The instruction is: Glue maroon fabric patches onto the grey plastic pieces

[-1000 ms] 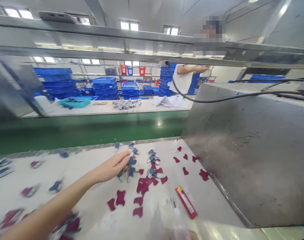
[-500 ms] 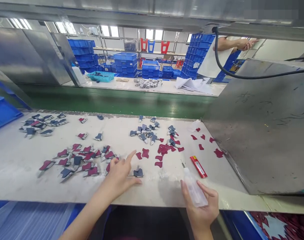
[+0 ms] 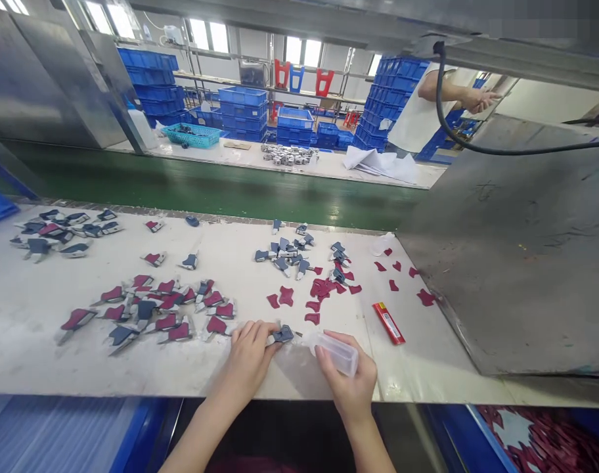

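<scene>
My left hand [image 3: 250,353] rests on the white worktable [image 3: 43,355] near its front edge, its fingertips pinching a small dark blue-grey piece [image 3: 282,335]. My right hand [image 3: 347,380] grips a clear squeeze bottle [image 3: 335,350], tipped left so its nozzle points at that piece. Maroon cut shapes [image 3: 286,296] lie just beyond the hands. A cluster of blue-grey pieces [image 3: 284,255] sits farther back. To the left lies a group of pieces with maroon faces [image 3: 166,309].
A red lighter [image 3: 389,322] lies right of the hands. A large steel housing [image 3: 526,263] walls off the right side. Beyond the table runs a green conveyor belt [image 3: 205,190]. Another person [image 3: 427,112] stands at the far bench among stacked blue crates [image 3: 243,112].
My left hand drew back from the far cluster to the front edge with one blue-grey piece. My right hand came up with the bottle and tipped its nozzle toward the piece.
</scene>
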Demonstrator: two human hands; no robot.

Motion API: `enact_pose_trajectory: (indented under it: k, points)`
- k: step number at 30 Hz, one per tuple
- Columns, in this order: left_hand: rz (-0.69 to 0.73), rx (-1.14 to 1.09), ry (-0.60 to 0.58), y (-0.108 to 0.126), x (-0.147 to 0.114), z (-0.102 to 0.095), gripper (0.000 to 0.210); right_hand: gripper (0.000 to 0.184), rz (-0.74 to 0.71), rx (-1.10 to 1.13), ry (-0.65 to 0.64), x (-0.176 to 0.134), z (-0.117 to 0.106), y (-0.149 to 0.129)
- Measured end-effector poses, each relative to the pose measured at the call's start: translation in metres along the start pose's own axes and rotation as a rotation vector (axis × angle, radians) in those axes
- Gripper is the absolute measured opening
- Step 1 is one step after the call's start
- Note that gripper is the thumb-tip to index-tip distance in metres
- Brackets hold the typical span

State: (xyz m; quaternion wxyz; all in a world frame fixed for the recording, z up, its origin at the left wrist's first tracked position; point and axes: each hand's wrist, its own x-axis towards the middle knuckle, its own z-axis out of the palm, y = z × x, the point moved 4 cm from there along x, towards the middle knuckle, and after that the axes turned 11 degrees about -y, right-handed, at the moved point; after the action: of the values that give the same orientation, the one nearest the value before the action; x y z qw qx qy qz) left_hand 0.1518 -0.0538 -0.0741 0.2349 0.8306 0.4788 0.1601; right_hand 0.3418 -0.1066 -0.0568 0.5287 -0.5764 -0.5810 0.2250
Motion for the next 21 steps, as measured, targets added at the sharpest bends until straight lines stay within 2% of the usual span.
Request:
enact_pose_trajectory:
  k: [6, 21]
  points:
    - [-0.010, -0.010, 0.001, -0.0008, -0.0003, 0.0011, 0.010, 0.017, -0.100, -0.049, -0.031, 0.0013, 0.0125, 0.0001]
    - [0.010, -0.030, -0.013, -0.0024, -0.0017, 0.0036, 0.013, 0.015, -0.099, -0.094, -0.018, 0.0031, 0.0121, 0.0013]
